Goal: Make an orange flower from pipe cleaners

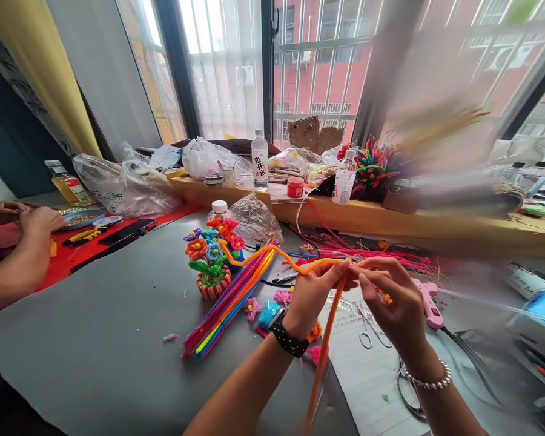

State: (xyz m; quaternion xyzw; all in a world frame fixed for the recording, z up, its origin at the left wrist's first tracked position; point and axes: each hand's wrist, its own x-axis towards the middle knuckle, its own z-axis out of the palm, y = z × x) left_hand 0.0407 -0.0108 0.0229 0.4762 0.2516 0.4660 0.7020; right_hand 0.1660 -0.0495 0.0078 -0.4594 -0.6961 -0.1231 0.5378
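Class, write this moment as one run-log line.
left hand: pinching orange chenille stem; right hand: fingers at same stem; nearby: potted flowers, pink glue gun

Right of the flower pot (213, 286), the grip of the right hand (393, 297) is partly hidden against the left hand (315, 290), and the orange pipe cleaner (329, 327) is cut off by the bottom edge. Left of the pot, a co-worker (25, 260) is cropped; far right of it, a yellowish bundle (440, 133) is blurred.

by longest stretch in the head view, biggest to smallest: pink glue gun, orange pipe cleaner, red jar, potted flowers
1. orange pipe cleaner
2. potted flowers
3. pink glue gun
4. red jar
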